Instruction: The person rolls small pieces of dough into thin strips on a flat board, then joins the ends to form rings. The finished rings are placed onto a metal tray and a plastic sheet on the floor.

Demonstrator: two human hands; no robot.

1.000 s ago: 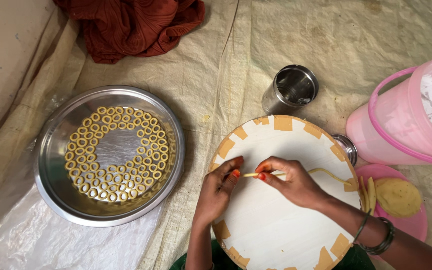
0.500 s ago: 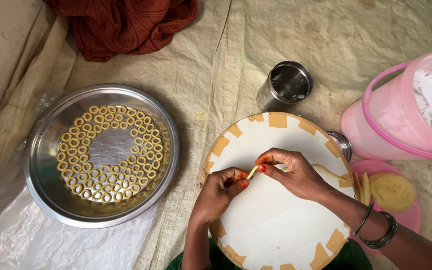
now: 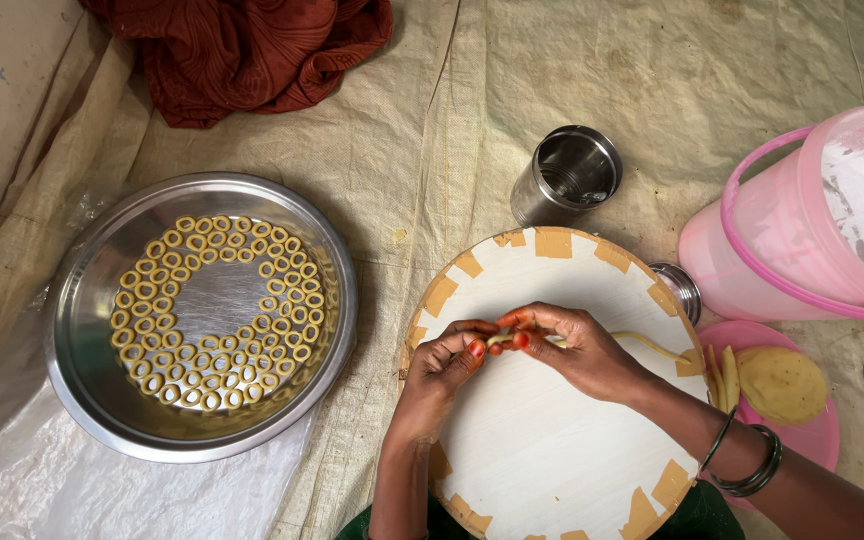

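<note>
Over a round white board edged with tan tape patches, my left hand and my right hand meet fingertip to fingertip. Both pinch the end of a thin yellow dough strand that trails right across the board toward its rim. The pinched end sits between my thumbs and forefingers, mostly hidden by them. To the left, a round steel tray holds several small dough rings laid in curved rows around a bare middle.
A steel cup stands beyond the board. A pink bucket sits at right, with a pink plate holding a flat dough disc and cut strips. A dark red cloth lies at top. Woven sacking covers the floor.
My hands have drawn closer together over the board, and the short free end of the strand is now curled and hidden between my fingertips. The view shifted slightly.
</note>
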